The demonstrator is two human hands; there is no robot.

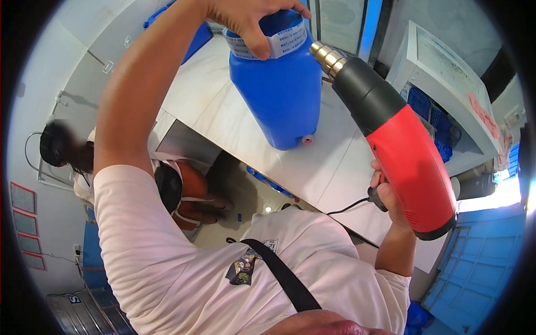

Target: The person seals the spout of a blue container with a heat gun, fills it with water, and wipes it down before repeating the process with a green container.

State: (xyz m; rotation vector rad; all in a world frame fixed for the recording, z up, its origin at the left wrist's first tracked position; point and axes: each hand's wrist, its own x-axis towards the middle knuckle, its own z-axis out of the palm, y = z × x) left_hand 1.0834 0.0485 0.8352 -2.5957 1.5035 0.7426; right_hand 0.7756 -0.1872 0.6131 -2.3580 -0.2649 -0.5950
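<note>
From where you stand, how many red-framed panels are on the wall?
4, in one column on the wall at the picture's left: top panel, second panel, third panel, bottom panel. The picture's dark rim could hide others.

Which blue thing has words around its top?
The blue container gripped by the left hand: a printed band circles its top. Other blue things, like the object partly behind the arm, show none.

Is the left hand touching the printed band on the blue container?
Touching: head view shows the left hand with its thumb against the printed band.
</note>
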